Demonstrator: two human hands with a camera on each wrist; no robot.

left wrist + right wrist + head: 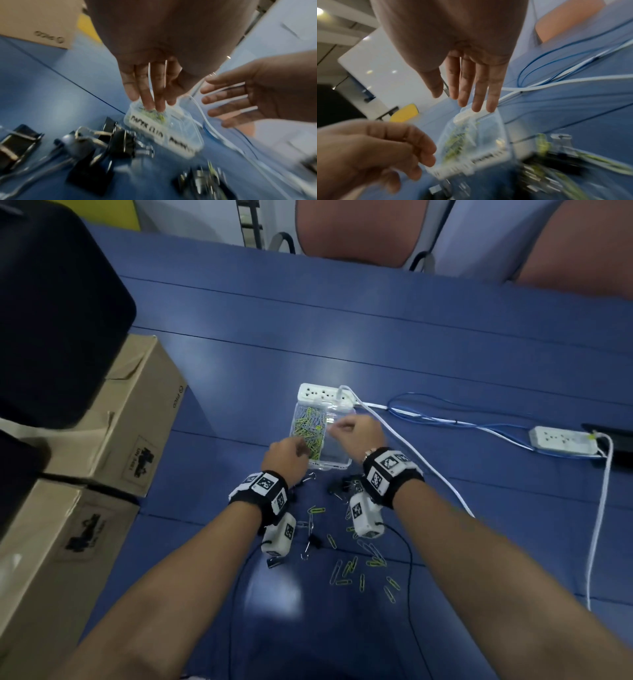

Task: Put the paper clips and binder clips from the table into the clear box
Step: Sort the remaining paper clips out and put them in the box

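While both hands hang over the clear box [337,463], nothing is gripped in either. The left hand [287,453] sits above the box's near left corner; in its wrist view the fingers [147,93] point straight down, close together, with the tips at or just above the green and blue paper clips [308,428] heaped in the box's left compartment. Whether the tips touch the heap cannot be told through the blur. The right hand [358,430] is over the box's right compartment, which looks nearly bare; its fingers [479,86] are extended and slightly spread, holding nothing.

The box stands on the blue table [376,344] with its far end against a white power strip [323,394]. Its near wall carries two labels with dark lettering, too blurred to read.

On the table on the near side of the box, between the two forearms, lie loose paper clips [346,568], green and blue, scattered apart from one another. Closer to the box, just under the wrists, sit black binder clips [120,140] with silver wire handles, a few bunched together.

To the left of the box, cardboard cartons [113,419] stand at the table edge. To its right, a white cable [411,453] and a blue cable [445,419] run toward a second power strip [561,440].
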